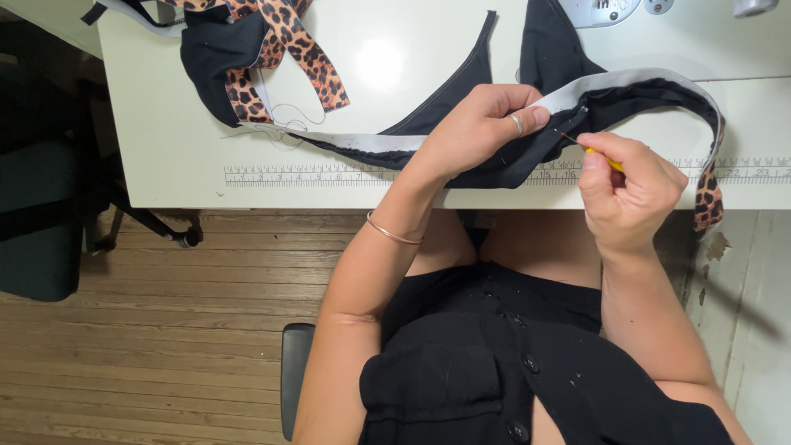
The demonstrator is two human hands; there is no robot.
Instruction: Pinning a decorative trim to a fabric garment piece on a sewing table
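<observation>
Left hand pinches limp black fabric at grey band; right hand fisted round yellow seam ripper just beside; light, floppy, best pinched beside the seam

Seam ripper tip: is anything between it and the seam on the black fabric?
Nothing visible. The right hand brings the yellow-handled seam ripper directly to the black fabric, which the left hand pinches just beside the grey band.
</observation>
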